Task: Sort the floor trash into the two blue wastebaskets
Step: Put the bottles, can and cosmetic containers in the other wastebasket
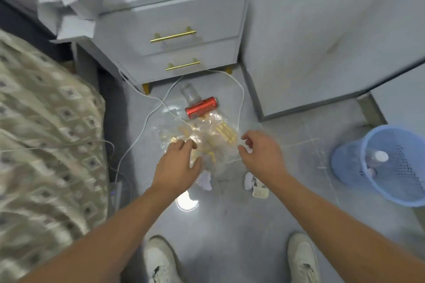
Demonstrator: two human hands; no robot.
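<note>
Both hands reach over a clear plastic bag (207, 142) on the floor (230, 225). The left hand (178, 163) is open, fingers spread on it; the right hand (259, 151) curls at its edge, though whether it pinches the bag I cannot tell. A red can (202, 107), a clear cup (190, 94) and crumpled paper (205, 180) lie near. One blue wastebasket (391, 167) on the right holds a few pieces, so most sorting looks left. The can's label is too blurred to read.

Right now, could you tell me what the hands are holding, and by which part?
Both hands are at the clear plastic bag: left hand on its near-left edge, right hand pinching its right edge.
</note>
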